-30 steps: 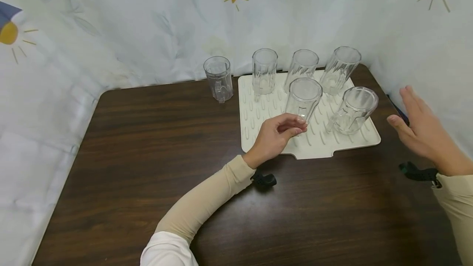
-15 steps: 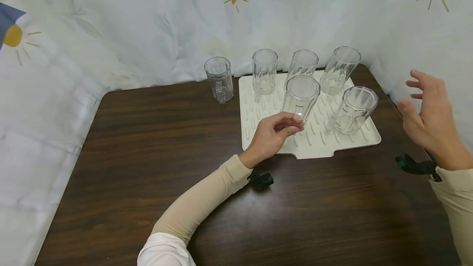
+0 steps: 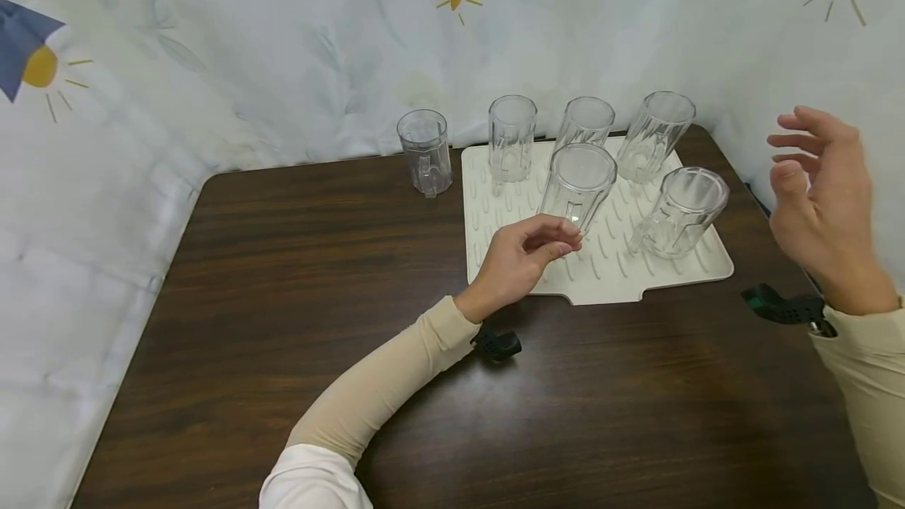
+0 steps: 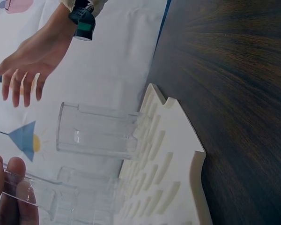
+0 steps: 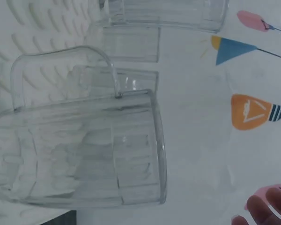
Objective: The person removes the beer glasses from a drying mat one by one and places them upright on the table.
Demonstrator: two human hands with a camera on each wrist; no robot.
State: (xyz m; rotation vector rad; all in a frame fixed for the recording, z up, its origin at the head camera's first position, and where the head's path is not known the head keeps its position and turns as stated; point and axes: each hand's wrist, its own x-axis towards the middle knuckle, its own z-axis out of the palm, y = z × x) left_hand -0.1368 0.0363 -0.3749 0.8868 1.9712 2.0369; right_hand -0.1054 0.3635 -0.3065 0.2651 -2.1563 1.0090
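My left hand point(image 3: 519, 258) pinches the handle of a clear plastic mug point(image 3: 581, 171) above the front of a cream drying mat point(image 3: 601, 285). In the left wrist view, the fingers point(image 4: 24, 201) and thumb close on that handle from both sides. My right hand point(image 3: 823, 195) is raised to the right of the mat, fingers loosely bent and holding nothing. Nearest to it stands another clear mug point(image 3: 684, 214) on the mat's right side, which fills much of the right wrist view, handle included.
Along the back of the mat stand three more clear mugs, at left point(image 3: 512, 136), middle point(image 3: 587, 120) and right point(image 3: 654, 140). Left of the mat, a greyish clear mug point(image 3: 426, 155) rests on the dark wooden table point(image 3: 304, 289). A printed white curtain point(image 3: 283, 61) hangs behind.
My right hand has risen and turned, its fingers going from straight to loosely bent. My left hand shifted slightly with the mug, still pinching its handle.
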